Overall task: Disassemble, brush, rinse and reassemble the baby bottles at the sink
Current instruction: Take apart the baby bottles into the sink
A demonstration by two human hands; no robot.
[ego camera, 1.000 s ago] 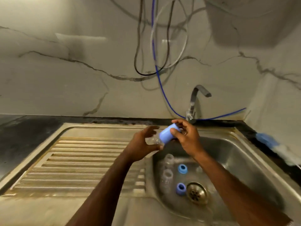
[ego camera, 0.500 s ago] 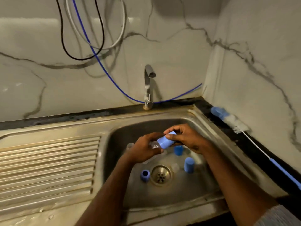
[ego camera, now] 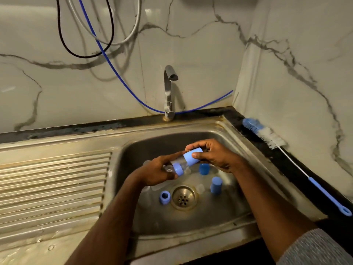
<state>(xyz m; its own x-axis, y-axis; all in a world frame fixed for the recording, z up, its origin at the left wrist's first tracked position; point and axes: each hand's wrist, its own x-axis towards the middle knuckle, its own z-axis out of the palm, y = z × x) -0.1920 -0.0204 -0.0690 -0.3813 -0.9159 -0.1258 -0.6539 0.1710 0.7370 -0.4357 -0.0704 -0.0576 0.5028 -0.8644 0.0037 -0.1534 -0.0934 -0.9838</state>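
Observation:
Above the steel sink basin (ego camera: 225, 211), my left hand (ego camera: 156, 173) grips a clear baby bottle with a blue collar ring (ego camera: 177, 168). My right hand (ego camera: 214, 155) pinches the blue cap (ego camera: 192, 156), which has slid off the collar and shows the clear teat between them. On the basin floor lie a blue ring (ego camera: 164, 197) left of the drain (ego camera: 183, 197), an upright blue cap (ego camera: 216, 185) to its right and another blue piece (ego camera: 204, 168) under my right hand. Clear parts lie near them, hard to make out.
A blue-and-white bottle brush (ego camera: 267, 135) with a long blue handle lies on the black counter along the right wall. The tap (ego camera: 169, 90) stands behind the basin, with no water running. A ribbed draining board (ego camera: 51, 188) fills the left. Cables hang on the marble wall.
The view has swung right and down over the basin. My hands have lowered over the sink, and the blue cap has separated from the bottle's collar.

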